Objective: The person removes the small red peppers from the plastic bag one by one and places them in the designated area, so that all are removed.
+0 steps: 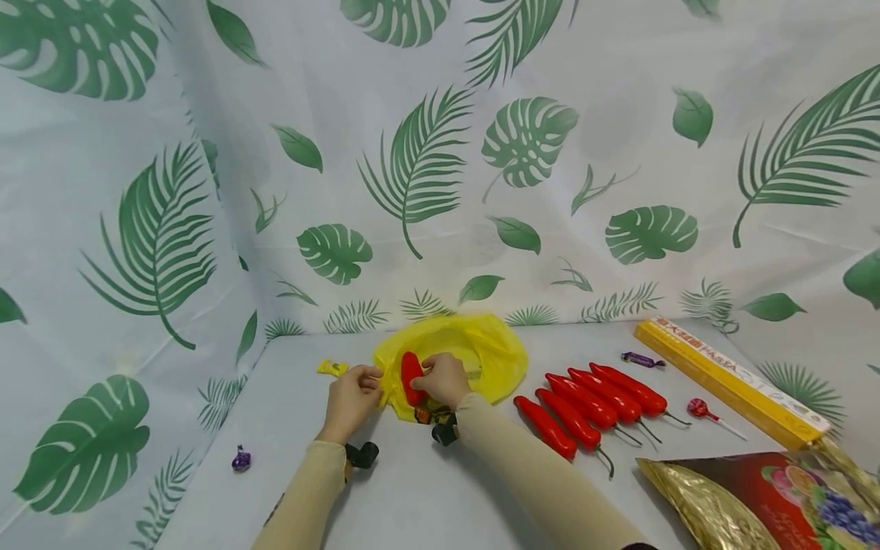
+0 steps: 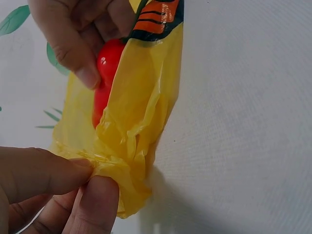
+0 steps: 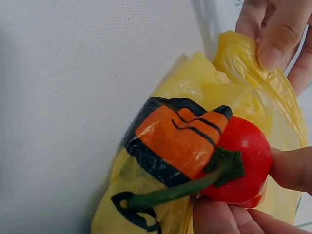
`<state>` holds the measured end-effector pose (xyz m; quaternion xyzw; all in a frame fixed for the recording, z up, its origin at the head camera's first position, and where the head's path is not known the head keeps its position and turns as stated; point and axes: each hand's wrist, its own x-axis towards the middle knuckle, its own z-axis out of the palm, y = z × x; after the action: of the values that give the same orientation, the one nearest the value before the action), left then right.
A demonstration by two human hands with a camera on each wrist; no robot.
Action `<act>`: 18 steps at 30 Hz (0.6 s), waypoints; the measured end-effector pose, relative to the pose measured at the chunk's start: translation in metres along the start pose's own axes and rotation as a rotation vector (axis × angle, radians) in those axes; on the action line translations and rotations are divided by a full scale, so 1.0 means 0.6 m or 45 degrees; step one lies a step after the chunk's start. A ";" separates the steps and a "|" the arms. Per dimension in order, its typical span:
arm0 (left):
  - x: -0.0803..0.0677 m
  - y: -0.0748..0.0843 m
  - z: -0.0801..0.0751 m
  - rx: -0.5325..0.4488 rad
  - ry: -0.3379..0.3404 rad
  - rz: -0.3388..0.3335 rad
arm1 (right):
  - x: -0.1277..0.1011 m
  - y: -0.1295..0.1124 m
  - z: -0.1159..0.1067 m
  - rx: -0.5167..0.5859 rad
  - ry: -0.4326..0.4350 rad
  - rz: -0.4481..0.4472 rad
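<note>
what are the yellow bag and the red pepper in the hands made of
Yellow bag: thin plastic film, it seems; it crinkles, gathers where the left hand pinches it, and lets light through, slightly glossy.
Red pepper: probably moulded plastic, a fake; its skin is uniformly smooth and shiny, with a stiff green stem.

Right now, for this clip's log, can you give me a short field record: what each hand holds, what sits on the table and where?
left hand: fingers pinch the edge of the yellow plastic bag
right hand: grips a red chili pepper at the bag's mouth
table right of bag: five more red chili peppers side by side
further right: lollipop, purple candy, long yellow pasta box
near right corner: gold and red foil pouch
table left: yellow candy, purple wrapped candy
</note>
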<state>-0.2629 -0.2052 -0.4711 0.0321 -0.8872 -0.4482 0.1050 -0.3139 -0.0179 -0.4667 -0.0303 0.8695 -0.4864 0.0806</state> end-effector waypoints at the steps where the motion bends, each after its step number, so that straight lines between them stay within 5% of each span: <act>1: 0.000 -0.001 0.001 -0.003 -0.001 0.005 | -0.001 -0.002 0.001 -0.012 0.007 0.002; 11: 0.002 -0.003 0.005 -0.005 -0.012 0.040 | -0.013 -0.021 0.005 -0.088 0.054 0.014; 18: 0.003 -0.006 -0.008 0.021 0.024 0.055 | -0.037 -0.030 -0.030 -0.113 -0.003 -0.047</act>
<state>-0.2636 -0.2112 -0.4712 0.0180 -0.8902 -0.4383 0.1230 -0.2956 -0.0093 -0.4395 -0.0505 0.8895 -0.4486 0.0713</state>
